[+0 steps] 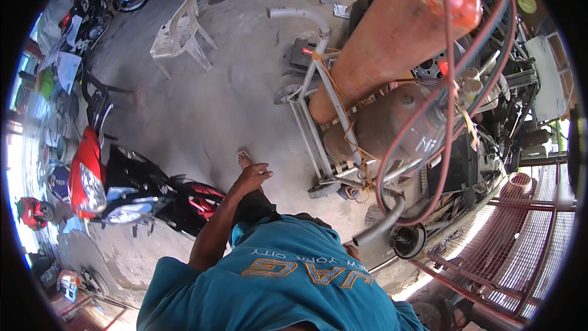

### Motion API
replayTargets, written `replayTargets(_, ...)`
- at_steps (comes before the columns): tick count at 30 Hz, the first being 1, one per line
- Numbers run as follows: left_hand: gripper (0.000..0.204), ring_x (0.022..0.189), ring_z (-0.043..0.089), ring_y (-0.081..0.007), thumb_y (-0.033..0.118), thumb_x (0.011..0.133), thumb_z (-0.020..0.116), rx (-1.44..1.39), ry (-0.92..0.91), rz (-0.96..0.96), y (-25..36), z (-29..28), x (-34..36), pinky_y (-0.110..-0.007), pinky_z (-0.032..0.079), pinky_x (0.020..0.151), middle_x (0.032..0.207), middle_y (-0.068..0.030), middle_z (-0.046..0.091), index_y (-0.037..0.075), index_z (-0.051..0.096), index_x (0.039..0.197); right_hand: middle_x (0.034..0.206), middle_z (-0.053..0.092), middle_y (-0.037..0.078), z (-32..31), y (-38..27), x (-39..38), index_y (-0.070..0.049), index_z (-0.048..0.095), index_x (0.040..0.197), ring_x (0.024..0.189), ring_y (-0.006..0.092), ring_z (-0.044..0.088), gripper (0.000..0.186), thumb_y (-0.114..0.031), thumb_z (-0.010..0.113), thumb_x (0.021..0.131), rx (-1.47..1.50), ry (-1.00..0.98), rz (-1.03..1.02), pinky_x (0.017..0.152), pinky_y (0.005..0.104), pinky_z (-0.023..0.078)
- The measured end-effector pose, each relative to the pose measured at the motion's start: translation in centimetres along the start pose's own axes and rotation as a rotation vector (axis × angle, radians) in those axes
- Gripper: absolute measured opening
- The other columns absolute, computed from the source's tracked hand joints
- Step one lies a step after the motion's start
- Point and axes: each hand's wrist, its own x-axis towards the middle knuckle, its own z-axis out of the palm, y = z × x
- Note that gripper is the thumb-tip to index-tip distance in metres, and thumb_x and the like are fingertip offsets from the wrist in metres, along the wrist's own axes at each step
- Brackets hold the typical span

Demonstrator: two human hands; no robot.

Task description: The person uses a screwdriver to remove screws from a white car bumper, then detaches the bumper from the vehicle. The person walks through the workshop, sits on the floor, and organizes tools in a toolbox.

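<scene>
My left hand (253, 176) is held out over the floor in front of me, fingers partly extended and holding nothing visible, above my sandaled foot (244, 158). To its right stands a metal cylinder trolley (306, 122) carrying a tall orange gas cylinder (386, 30) and a shorter brownish-grey cylinder (386, 129), with red and dark hoses (449, 55) looped over them and orange cord tied to the frame. Left of the hand is a red and black motorbike (89, 171). My right hand is out of sight, hidden by my body or outside the picture.
A white plastic chair (174, 43) stands on the concrete floor (226, 98) ahead. Another motorbike (92, 12) is at the upper left, a dark toolbox (303, 49) behind the trolley. Metal parts (471, 165) and a red mesh rack (520, 233) crowd the right side.
</scene>
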Motion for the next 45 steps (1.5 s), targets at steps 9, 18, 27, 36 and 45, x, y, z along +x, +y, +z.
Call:
replayTargets(9, 0.058, 0.116, 0.067, -0.0390, 0.041, 0.092, 0.069, 0.113, -0.224, -0.139, -0.1, -18.3, 13.0, -0.041, 0.052, 0.100, 0.123, -0.0242, 0.070, -0.002, 0.066, 0.130, 0.113, 0.074, 0.014, 20.9, -14.7, 1.3, -0.009, 0.068, 0.123, 0.097, 0.0294, 0.071, 0.032, -0.029, 0.057, 0.100, -0.581, -0.068, -0.403, 0.082, 0.0407, 0.056)
replayTargets(18, 0.057, 0.115, 0.068, -0.0365, 0.041, 0.091, 0.069, 0.346, -0.417, -0.099, 6.7, -33.2, 30.0, -0.042, 0.051, 0.101, 0.124, -0.0233, 0.071, 0.000, 0.067, 0.130, 0.105, 0.074, 0.012, 32.4, -32.4, -1.6, -0.010, 0.074, 0.116, 0.088, 0.0274, 0.071, 0.029, -0.027, 0.062, 0.096, -0.309, -0.042, -0.324, 0.076, 0.0422, 0.058)
replayTargets(27, 0.028, 0.098, 0.071, -0.0388, 0.028, 0.089, 0.068, 0.885, -1.003, -0.006, 4.6, -44.4, 48.4, -0.047, 0.055, 0.090, 0.102, -0.0188, 0.075, 0.011, 0.079, 0.108, 0.097, 0.070, 0.012, 49.3, -46.4, 5.2, -0.005, 0.074, 0.105, 0.083, 0.0243, 0.067, 0.028, -0.030, 0.061, 0.099, 0.171, 0.034, -0.483, 0.076, 0.0387, 0.056)
replayTargets(36, 0.032, 0.107, 0.069, -0.0412, 0.018, 0.090, 0.054, 1.069, -1.237, 0.437, 9.8, -48.9, 66.8, -0.047, 0.054, 0.093, 0.110, -0.0202, 0.074, 0.007, 0.077, 0.109, 0.116, 0.074, 0.017, 56.4, -69.0, -2.1, 0.000, 0.071, 0.122, 0.101, 0.0271, 0.071, 0.042, -0.034, 0.063, 0.099, 0.545, 0.347, -0.096, 0.087, 0.0375, 0.056)
replayTargets(45, 0.039, 0.100, 0.068, -0.0452, 0.036, 0.094, 0.058, 1.216, -1.414, 0.436, 15.5, -57.0, 85.4, -0.050, 0.054, 0.083, 0.107, -0.0263, 0.071, 0.002, 0.074, 0.103, 0.118, 0.072, 0.015, 60.1, -90.1, -4.0, -0.006, 0.069, 0.128, 0.101, 0.0295, 0.069, 0.041, -0.035, 0.067, 0.098, 0.648, 0.440, -0.274, 0.087, 0.0414, 0.056)
